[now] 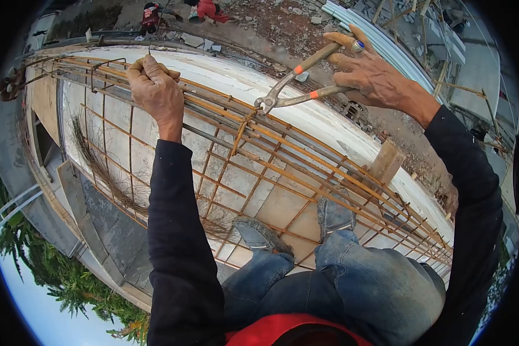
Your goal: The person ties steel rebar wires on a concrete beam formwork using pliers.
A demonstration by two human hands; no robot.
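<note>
Long rusty rebar bars (305, 151), bound by square stirrups, run diagonally across the view. My right hand (375, 75) holds orange-marked pincers (291, 86) by their spread handles. The pincers' jaws are at a stirrup (240, 135) on the bars. Above the left part of the bars, my left hand (158, 89) is closed, thumb against fingers, with a thin dark wire end (149, 51) sticking up at its fingertips. How much wire lies inside the fingers is hidden.
Below the bars is a rebar mesh (213, 173) with my shoes on it. Loose tie wires (101, 170) lie at left. A wood block (387, 162) stands by the white edge (328, 124). Two people (210, 10) (151, 17) are at the top, beyond rubble.
</note>
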